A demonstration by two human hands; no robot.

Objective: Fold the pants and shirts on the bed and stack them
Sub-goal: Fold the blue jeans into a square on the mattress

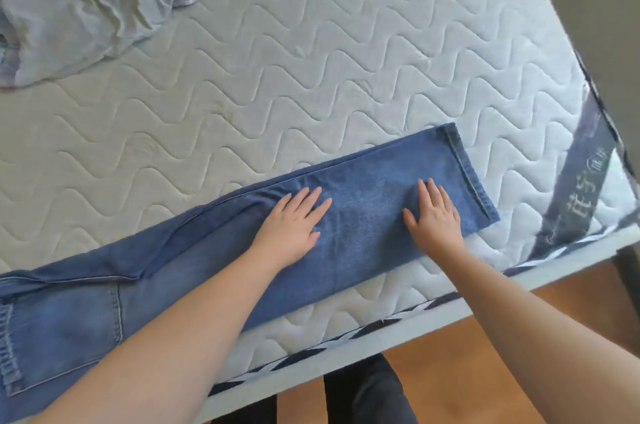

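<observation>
- Altogether two garments lie on one bare mattress (311, 52): one pair of blue jeans (363, 226) and one pale grey shirt (69, 18).
- Jeans: stretched in a long band from the lower left edge of the frame up toward the centre right, running close along the mattress's near edge. The two legs lie one over the other, so a single hem end shows at the right, near the mattress corner. One back pocket (62, 330) with pale stitching shows at the lower left.
- Shirt: crumpled in a heap in the upper left of the frame, unfolded, well apart from the jeans; a dark print shows on a bunched part at its right end.
- Left hand (291, 226): grip spread, fingers straight and slightly fanned, palm flat on the denim near the middle of the leg.
- Right hand (433, 212): grip likewise spread, fingers straight, palm down on the leg just short of the hem. The two hands lie apart with bare denim between them.
- Mattress: white, quilted in wavy lines, with one dark band bearing pale characters across its right corner and a dark-and-white striped trim along its near edge.
- Wooden floor (467, 371) shows at the lower right, with the person's dark-clad legs at the bottom centre.
</observation>
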